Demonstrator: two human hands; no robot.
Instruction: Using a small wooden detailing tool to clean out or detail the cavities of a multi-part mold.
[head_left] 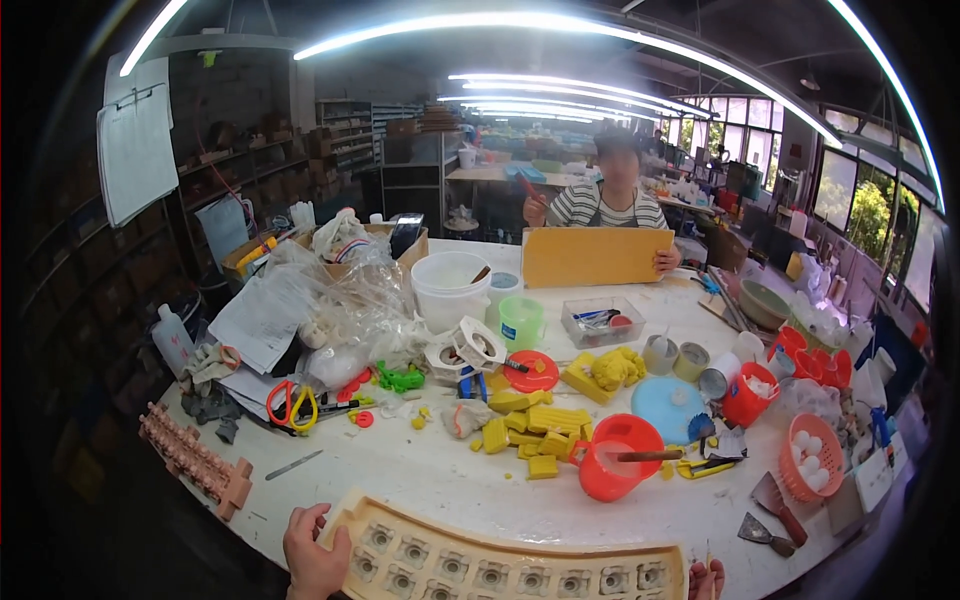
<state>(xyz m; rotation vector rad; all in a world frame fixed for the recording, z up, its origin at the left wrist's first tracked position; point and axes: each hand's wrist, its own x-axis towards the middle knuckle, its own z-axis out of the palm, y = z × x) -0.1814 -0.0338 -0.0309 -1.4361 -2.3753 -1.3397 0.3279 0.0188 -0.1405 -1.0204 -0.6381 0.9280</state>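
A long cream mould (pixel 520 553) with rows of square cavities, each with a round centre, lies at the near edge of the table, cut off by the lower edge of the picture. My left hand (pixel 318 552) is closed around its left end, thumb by the rim. My right hand (pixel 706 580) is at its right end, fingers curled, mostly cut off by the picture's edge. Between those fingers a thin, pale, pointed stick (pixel 709 552) stands up. Beyond the mould are a red jug (pixel 612 482) with a brown-handled tool across it and several yellow clay blocks (pixel 556 420).
Left are a pink ridged piece (pixel 195 455), a thin blade (pixel 293 465), scissors (pixel 292 408) and plastic bags. Right are scrapers (pixel 766 535) and a pink basket (pixel 810 460) of white balls. White buckets (pixel 450 300) stand behind. Across the table a person (pixel 610 205) holds a yellow board (pixel 598 257).
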